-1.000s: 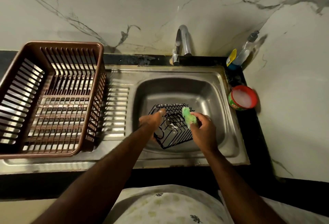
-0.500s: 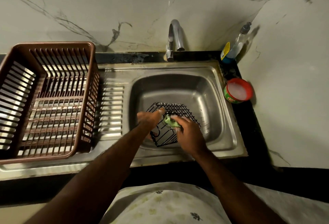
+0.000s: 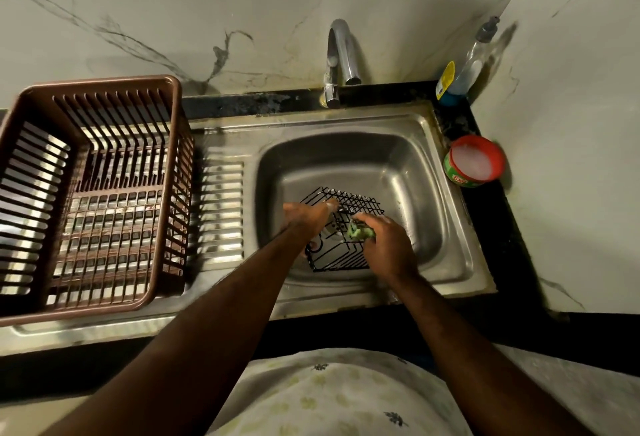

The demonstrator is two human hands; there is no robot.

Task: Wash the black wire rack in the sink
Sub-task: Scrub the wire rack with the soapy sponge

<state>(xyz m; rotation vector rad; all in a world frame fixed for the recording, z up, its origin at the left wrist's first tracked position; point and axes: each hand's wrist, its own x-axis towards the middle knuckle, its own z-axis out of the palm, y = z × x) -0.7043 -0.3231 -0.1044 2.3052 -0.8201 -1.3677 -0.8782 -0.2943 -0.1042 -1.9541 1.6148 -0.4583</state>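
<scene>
Inside sink (image 3: pixel 420 172), black wire rack (image 3: pixel 337 259) gripped by left hand (image 3: pixel 304 218), right hand (image 3: pixel 388 245) clamped on green scrubber (image 3: pixel 360 232)

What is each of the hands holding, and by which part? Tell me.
Left hand holds the black wire rack by its upper left rim; right hand grips a green scrubber in its fingertips, against the wires.

Right hand (image 3: pixel 388 248) lowered scrubber (image 3: pixel 360 232) onto rack (image 3: pixel 341 257).
</scene>
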